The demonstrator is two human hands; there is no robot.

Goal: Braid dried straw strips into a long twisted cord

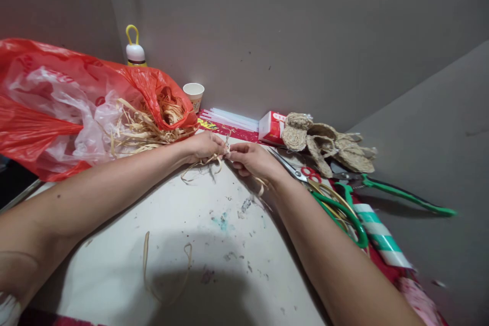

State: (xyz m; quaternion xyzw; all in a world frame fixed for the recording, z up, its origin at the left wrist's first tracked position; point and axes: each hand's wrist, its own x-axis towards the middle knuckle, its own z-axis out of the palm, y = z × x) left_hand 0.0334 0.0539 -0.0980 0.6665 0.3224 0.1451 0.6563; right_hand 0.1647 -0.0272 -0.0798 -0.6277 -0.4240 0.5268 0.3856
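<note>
1. Straw-coloured fibre, a thin strand (218, 164), is pinched at the fingertips of both hands over the far part of the white tabletop (114, 265); its loose ends curl below.
2. The left hand (208, 145) is closed on the strand, and the right hand (250, 159) meets it almost tip to tip, fingers also drawn together. So close a grip probably suits fine, slippery fibre; the exact hold is hidden by the fingers.
3. More fibre (143, 125) spills from the mouth of the red plastic bag (23, 122) beside the left forearm, presumably so that lengths pull out easily.
4. Scissors (292, 168) and green-handled cutters (407, 195) lie beyond the right forearm, likely kept aside yet reachable.
5. Woven pieces (351, 155) rest near the wall, perhaps to spare working room.
6. One loose strand (145, 249) lies nearer the person, apart from both hands.
</note>
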